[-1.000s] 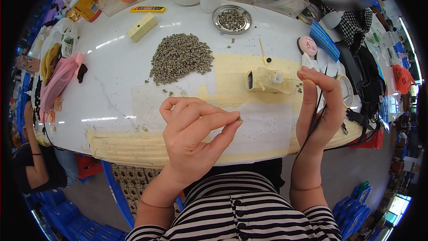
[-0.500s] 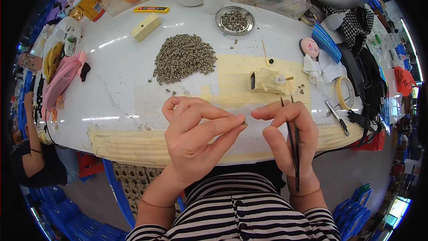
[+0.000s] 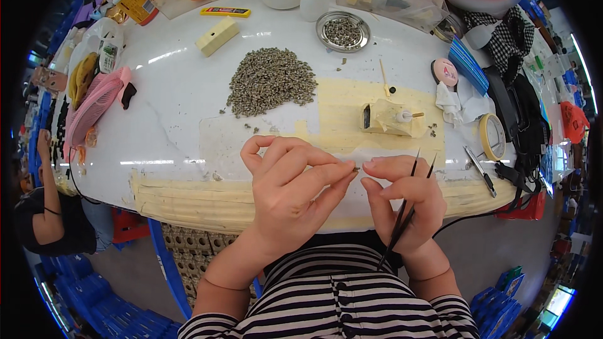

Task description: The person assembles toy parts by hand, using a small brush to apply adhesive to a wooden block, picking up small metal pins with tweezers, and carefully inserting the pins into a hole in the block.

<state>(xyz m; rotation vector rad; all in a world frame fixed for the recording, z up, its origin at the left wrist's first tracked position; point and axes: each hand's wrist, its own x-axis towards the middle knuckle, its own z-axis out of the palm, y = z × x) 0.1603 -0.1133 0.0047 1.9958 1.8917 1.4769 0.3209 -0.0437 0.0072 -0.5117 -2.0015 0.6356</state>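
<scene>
Above the white desk (image 3: pixel 169 119), the left hand (image 3: pixel 290 182) pinches thumb and index finger closed on a tiny piece. The right hand (image 3: pixel 408 191), thumb and index slightly parted, grips black tweezers (image 3: pixel 396 233). The tiny piece (image 3: pixel 357 169) pokes from the left fingers, just beside the right index fingertip.
</scene>
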